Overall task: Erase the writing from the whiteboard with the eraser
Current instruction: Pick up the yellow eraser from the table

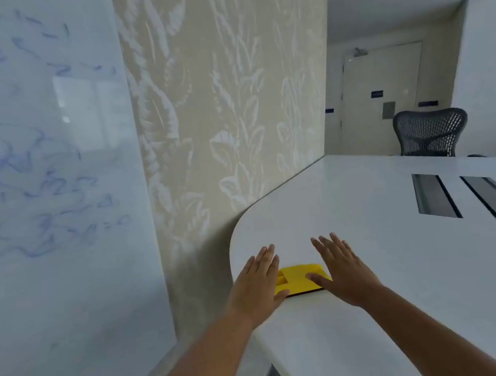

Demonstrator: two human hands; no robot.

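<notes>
The whiteboard (60, 282) fills the left wall, with smeared blue writing (30, 176) over its upper and middle part. A yellow eraser (297, 279) lies flat on the white table near its rounded left end. My left hand (257, 285) rests flat with fingers spread, just left of the eraser and overlapping its left edge. My right hand (341, 273) lies flat on the eraser's right side, thumb on its top. Neither hand grips the eraser.
The white table (382, 264) runs away to the right, with two dark cable slots (469, 201). A patterned beige wall (225, 94) stands behind it. A grey mesh office chair (429, 133) and a door (387, 94) are at the far end.
</notes>
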